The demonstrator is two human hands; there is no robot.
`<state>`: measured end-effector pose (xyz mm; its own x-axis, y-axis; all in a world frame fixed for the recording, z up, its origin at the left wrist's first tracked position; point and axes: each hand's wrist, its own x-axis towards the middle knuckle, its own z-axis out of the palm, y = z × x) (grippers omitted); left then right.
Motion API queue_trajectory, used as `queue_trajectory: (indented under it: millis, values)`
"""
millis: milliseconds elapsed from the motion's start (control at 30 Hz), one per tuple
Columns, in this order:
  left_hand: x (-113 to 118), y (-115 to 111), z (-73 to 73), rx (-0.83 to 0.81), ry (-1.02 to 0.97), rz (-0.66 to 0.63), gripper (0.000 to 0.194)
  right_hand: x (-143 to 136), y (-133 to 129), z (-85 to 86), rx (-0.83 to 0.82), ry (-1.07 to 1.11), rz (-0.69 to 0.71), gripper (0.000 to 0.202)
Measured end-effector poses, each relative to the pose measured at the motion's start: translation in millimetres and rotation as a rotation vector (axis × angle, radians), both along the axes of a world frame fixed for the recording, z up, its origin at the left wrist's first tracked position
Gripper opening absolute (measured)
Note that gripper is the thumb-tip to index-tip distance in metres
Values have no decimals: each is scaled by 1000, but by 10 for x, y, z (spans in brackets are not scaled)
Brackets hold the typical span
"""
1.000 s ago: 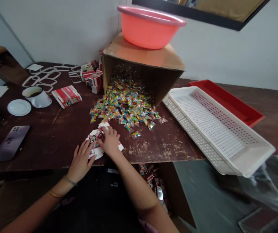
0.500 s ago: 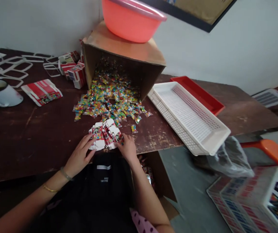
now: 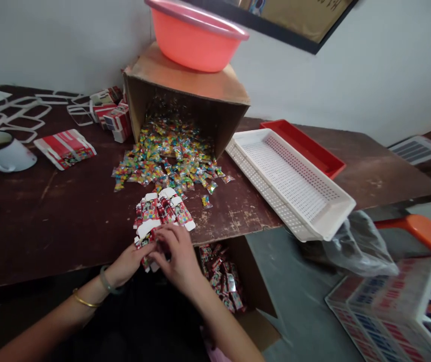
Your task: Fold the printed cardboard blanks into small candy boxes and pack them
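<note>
My left hand [image 3: 130,262] is closed on a small printed carton [image 3: 145,238] at the table's front edge. Over the carton's right side is my right hand [image 3: 174,251], its fingers bent; whether they grip it is hard to tell. Just beyond lie several flattened red and white cartons [image 3: 167,212] with white flaps. Behind them, small clear packets of colourful candy [image 3: 178,158] spill out of a cardboard box [image 3: 196,85] lying on its side.
A pink basin [image 3: 196,37] tops the box. White basket [image 3: 291,181] and red tray [image 3: 308,148] stand right. A mug [image 3: 14,153] and red-white carton [image 3: 67,148] lie left. Below the edge, an open box [image 3: 253,281] holds filled packs [image 3: 223,276].
Both hands have come together nearer the table's front edge, with one carton now apart from the pile. My right hand has moved left, uncovering the pile's right side.
</note>
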<state>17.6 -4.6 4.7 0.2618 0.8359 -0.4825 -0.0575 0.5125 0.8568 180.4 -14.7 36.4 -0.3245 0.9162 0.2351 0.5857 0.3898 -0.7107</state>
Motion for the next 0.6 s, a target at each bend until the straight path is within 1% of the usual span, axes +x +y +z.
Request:
queue_trajectory:
  millis: [67,133,167,233,300,367,433,467,500,533,600]
  values:
    - [-52,-5,57,-81,-66,-113,28,50,53,63,48,-41,93,35]
    - [-92,-8,129,-140,-97,-231,20,111,137,70,43,-20,190,27]
    - [-101,-11,162,-163,-97,-265,16,132,175,59,16,17,236,23]
    - [-99,-21,209,-192,-100,-282,12,153,238,32,-77,108,317,15]
    - [-95,-35,235,-195,-120,-307,12,174,292,21,-190,178,414,9]
    - [-106,-40,245,-158,-172,-410,13,215,339,39,-284,217,526,7]
    - [-120,-33,234,-93,-161,-534,19,268,363,72,-344,247,599,7]
    - [-121,-28,215,-53,-106,-544,22,288,356,85,-361,255,599,7]
    - [-114,-25,185,-3,-20,-505,23,298,335,88,-370,262,563,8]
    - [-99,-28,145,54,85,-427,23,297,298,81,-376,272,493,9]
    - [-52,-63,46,171,268,-236,27,267,185,30,-378,319,298,16]
